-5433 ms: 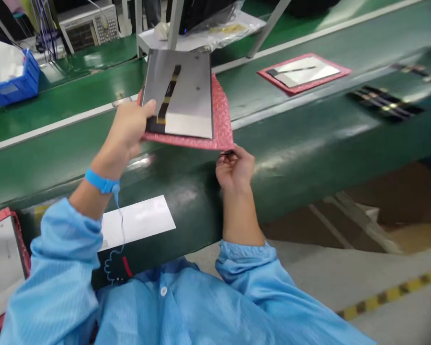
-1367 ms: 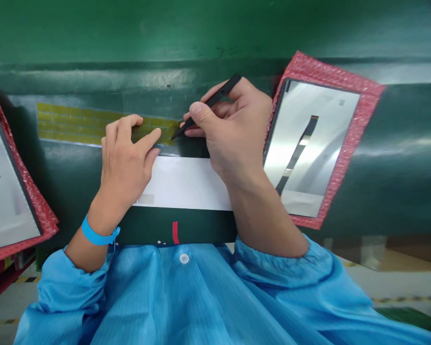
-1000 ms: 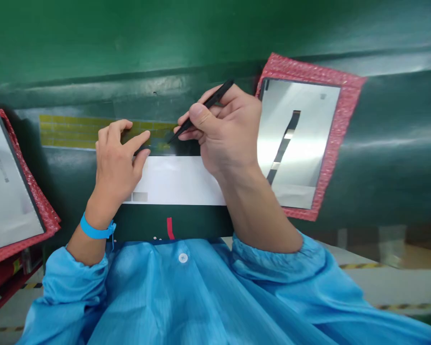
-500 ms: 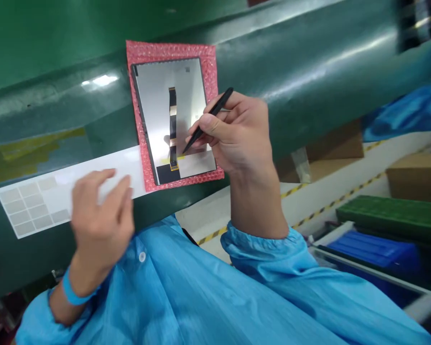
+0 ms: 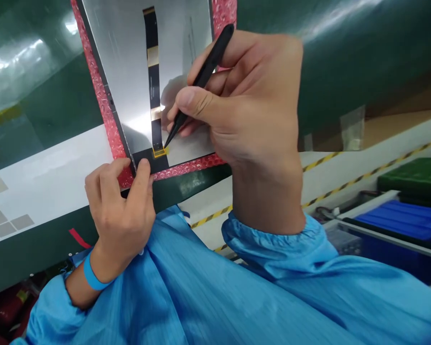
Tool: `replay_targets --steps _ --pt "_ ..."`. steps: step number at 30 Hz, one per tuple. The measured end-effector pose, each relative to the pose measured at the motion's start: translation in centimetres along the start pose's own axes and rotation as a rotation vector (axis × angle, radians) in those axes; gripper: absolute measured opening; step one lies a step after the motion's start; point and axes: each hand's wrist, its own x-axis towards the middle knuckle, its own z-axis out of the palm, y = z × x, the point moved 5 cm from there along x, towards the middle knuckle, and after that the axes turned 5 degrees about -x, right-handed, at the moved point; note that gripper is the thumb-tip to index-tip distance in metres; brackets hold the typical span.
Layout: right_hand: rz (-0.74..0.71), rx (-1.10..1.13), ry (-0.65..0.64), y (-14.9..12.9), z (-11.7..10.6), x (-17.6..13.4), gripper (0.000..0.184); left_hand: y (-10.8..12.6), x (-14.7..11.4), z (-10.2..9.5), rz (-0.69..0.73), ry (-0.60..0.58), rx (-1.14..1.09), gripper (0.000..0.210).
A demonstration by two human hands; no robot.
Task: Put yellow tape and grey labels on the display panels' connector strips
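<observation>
My right hand (image 5: pixel 251 100) grips a black spudger (image 5: pixel 212 60), a pen-shaped stick with a pointed tip. The tip is at the lower end of a flex cable (image 5: pixel 153 86), by its yellow-edged connector (image 5: pixel 160 152). This black cable with gold bands runs up the silvery back of a display panel (image 5: pixel 118 52). With thumb and fingers at the panel's lower-left corner, my left hand (image 5: pixel 120 206) holds its edge, by a black patch (image 5: pixel 143 157). Under the panel lies pink bubble wrap (image 5: pixel 187 166). My palm hides part of the panel's right side.
A white sheet with grey squares (image 5: pixel 68 163) lies left of the panel on the green work surface (image 5: pixel 330 81). A small red strip (image 5: pixel 79 238) is near the front edge. Beyond the right sleeve are a blue bin (image 5: pixel 405 218) and a cardboard box (image 5: pixel 398 124).
My left hand has moved right from above the white sheet to the panel's corner. The spudger tip has shifted to the cable's connector. The view is now closer to the panel.
</observation>
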Motion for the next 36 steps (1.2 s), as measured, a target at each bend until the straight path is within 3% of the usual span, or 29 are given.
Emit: replay_targets --steps 4,11,17,28,36 --pt "-0.015 0.012 0.02 -0.07 0.0 -0.14 0.043 -0.02 -0.08 0.09 -0.028 -0.015 0.003 0.029" --pt "-0.025 -0.054 0.036 -0.11 -0.17 -0.46 0.025 0.0 0.0 -0.02 -0.028 -0.011 0.001 0.029" --pt "-0.09 -0.045 0.037 0.28 -0.09 -0.44 0.032 -0.01 -0.09 0.02 -0.048 -0.005 -0.015 0.03" --pt "-0.143 0.007 0.062 0.33 0.05 -0.72 0.028 -0.04 -0.16 -0.01 -0.048 -0.007 -0.069 0.035" --pt "-0.066 -0.006 0.017 -0.3 -0.08 -0.75 0.03 0.46 0.09 0.01 -0.054 -0.042 -0.015 0.038"
